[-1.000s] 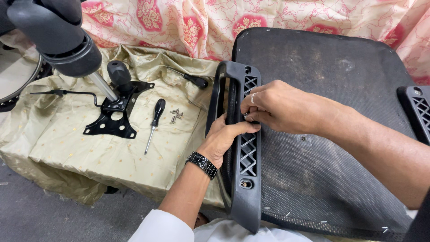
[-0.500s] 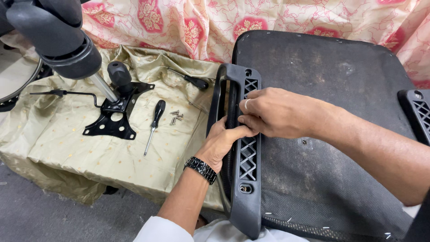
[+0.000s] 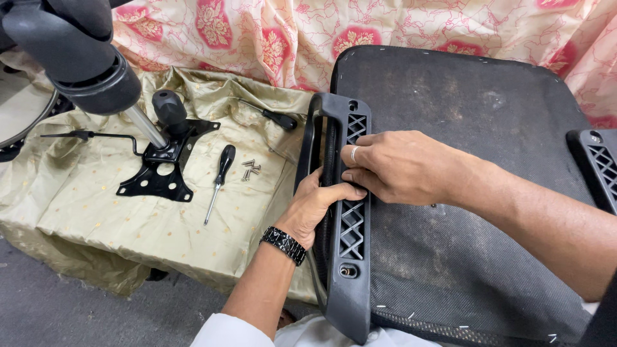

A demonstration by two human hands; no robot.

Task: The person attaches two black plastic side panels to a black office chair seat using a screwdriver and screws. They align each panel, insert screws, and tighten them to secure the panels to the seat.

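Hands — left hand [image 3: 315, 205], right hand [image 3: 398, 168] — each grip closed around black armrest [image 3: 350, 257] between them.

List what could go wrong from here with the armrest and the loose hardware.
1. The left hand is wrapped into the black armrest while the right hand presses on it; fingers might get pinched against the seat base.
2. The small screws lie loose on wrinkled cloth beside the screwdriver; a nudge could scatter them.
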